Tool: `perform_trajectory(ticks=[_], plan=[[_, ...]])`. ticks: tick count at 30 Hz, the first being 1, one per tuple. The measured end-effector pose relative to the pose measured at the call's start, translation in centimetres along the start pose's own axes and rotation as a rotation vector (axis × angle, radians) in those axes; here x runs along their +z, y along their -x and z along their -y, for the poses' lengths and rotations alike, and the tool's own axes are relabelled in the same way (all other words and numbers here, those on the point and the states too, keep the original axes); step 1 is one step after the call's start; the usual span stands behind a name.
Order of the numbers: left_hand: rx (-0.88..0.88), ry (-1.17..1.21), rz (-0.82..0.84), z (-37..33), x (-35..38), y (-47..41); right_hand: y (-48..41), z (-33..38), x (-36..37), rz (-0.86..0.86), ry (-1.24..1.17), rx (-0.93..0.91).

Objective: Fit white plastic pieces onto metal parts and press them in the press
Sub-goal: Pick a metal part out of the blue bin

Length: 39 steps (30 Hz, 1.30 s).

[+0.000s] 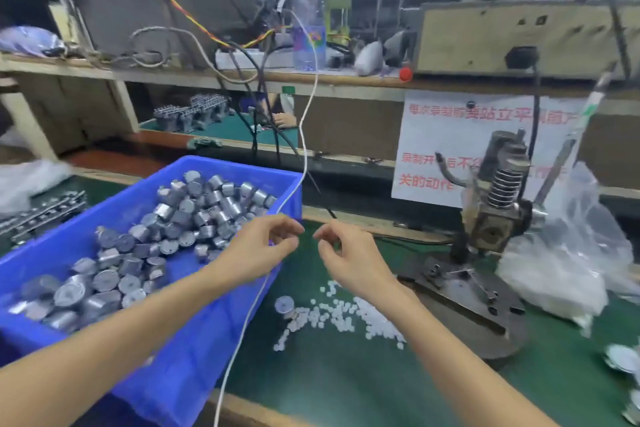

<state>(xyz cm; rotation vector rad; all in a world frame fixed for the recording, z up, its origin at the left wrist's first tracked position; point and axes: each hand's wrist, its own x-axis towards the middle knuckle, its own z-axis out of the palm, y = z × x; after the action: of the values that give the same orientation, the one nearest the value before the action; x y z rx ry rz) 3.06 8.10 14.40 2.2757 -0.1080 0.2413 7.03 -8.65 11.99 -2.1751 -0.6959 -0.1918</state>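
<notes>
My left hand [263,248] hovers at the right rim of the blue bin [194,350], fingers curled with thumb and forefinger nearly touching. A white cable [304,135] runs past it. My right hand [349,258] is a little to its right, fingertips pinched together. Blur hides whether either hand holds anything. The bin is full of small metal cylinders [138,246]. A scatter of white plastic pieces [349,317] lies on the green mat [346,385] below my hands, with one metal part [284,305] at its left end. The hand press [498,215] stands to the right on its round base [485,319].
A crumpled clear plastic bag [571,260] lies right of the press. Some metal parts [623,360] sit at the mat's right edge. A rack of parts [41,215] lies left of the bin. A cluttered shelf with a water bottle [308,14] and cables runs along the back.
</notes>
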Motion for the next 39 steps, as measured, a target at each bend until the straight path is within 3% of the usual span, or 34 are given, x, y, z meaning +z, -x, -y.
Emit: perform_trajectory(ticks=[7, 12, 15, 18, 22, 27, 34, 39], plan=[[-0.203, -0.115, -0.177, 7.6, -9.4, 2.6, -6.3, 7.4, 7.3, 0.176, 0.118, -0.257], [-0.382, -0.240, -0.021, 12.0, -11.7, 2.8, -9.4, 9.5, 11.3, 0.290, 0.393, -0.317], [-0.430, -0.358, 0.112, 13.1, -11.4, 2.2, -10.6, 10.3, 13.7, 0.375, 0.701, -0.472], [-0.462, -0.441, 0.215, 13.7, -10.7, 1.5, -11.4, 11.1, 15.9, 0.591, 0.832, -0.617], [-0.534, -0.565, 0.386, 14.3, -10.2, 1.4, -12.5, 11.3, 18.1, 1.032, 0.724, -0.400], [-0.540, -0.586, 0.499, 15.1, -9.7, 1.3, -12.8, 10.6, 19.8, 1.218, 0.822, -0.271], [-0.519, -0.594, 0.538, 15.7, -9.2, 1.2, -13.0, 9.3, 20.9, 1.262, 0.786, -0.210], [-0.494, -0.515, 0.385, 14.9, -9.8, 1.1, -13.4, 9.2, 20.2, 1.124, 0.627, -0.226]])
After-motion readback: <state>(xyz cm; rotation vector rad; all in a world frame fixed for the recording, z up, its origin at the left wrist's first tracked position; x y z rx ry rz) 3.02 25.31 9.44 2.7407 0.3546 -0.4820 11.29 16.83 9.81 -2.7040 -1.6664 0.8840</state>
